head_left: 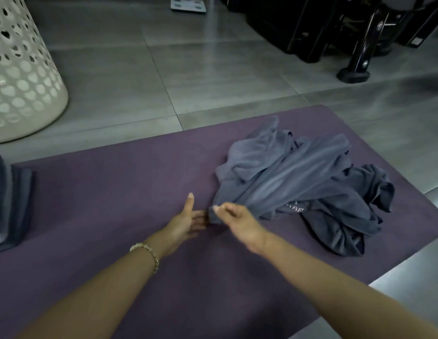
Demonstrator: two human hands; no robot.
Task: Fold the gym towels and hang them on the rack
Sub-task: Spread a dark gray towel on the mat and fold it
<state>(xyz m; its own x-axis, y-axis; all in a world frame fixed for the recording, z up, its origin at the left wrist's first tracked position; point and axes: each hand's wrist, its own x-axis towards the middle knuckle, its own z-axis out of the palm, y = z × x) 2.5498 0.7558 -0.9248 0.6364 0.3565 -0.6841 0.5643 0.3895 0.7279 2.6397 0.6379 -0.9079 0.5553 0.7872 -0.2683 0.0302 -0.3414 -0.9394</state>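
A heap of crumpled grey-blue gym towels (pixel 298 177) lies on the right half of a purple mat (pixel 115 196). My right hand (pixel 237 222) pinches the near corner of the lighter top towel, which stretches from the heap toward me. Just left of that corner my left hand (pixel 186 222) is held with fingers straight and thumb up, its fingertips at the towel's edge. A darker towel (pixel 347 231) with pale lettering lies under the heap on the right. No rack is in view.
A stack of folded dark towels (pixel 9 206) sits at the mat's left edge. A white perforated laundry basket (pixel 22 77) stands on the grey tiled floor at the back left. Black exercise equipment (pixel 355 33) and a scale (pixel 188 4) stand at the back.
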